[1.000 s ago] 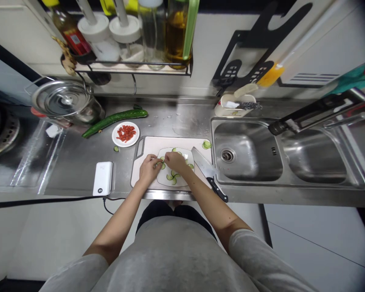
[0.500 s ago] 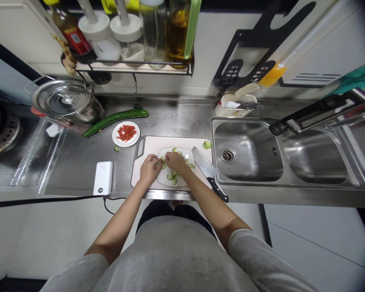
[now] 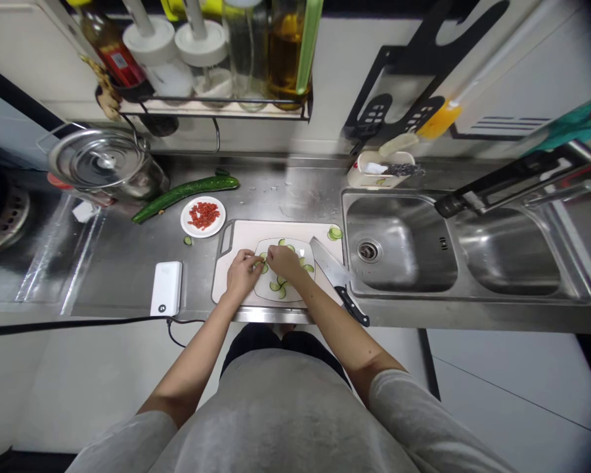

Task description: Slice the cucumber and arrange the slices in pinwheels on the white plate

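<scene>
My left hand [image 3: 242,272] bends over the left side of a clear-edged plate [image 3: 264,289], thumb and fingers pinched at a thin cucumber slice. Close beside it, my right hand [image 3: 283,261] is closed too, its fingertips turned toward the same spot; what they pinch is hidden. Cut cucumber slices [image 3: 278,286] lie in curved groups on the plate, which rests on a pale cutting board [image 3: 249,231]. A kitchen knife [image 3: 329,266] lies along the board's right side, its black handle over the counter. More slices [image 3: 335,233] are stacked at the board's upper right corner.
Left of the board are a small white plate [image 3: 186,225] of red berry-like pieces, a long cucumber [image 3: 184,195], a lidded steel pot [image 3: 103,157] and a white power bank [image 3: 166,289] with a cable. A double sink [image 3: 398,243] is at the right. Bottles stand on a wall rack [image 3: 217,108].
The whole view has shifted very slightly. Both hands keep nearly the same pinched pose over the plate, and the slices look unchanged.
</scene>
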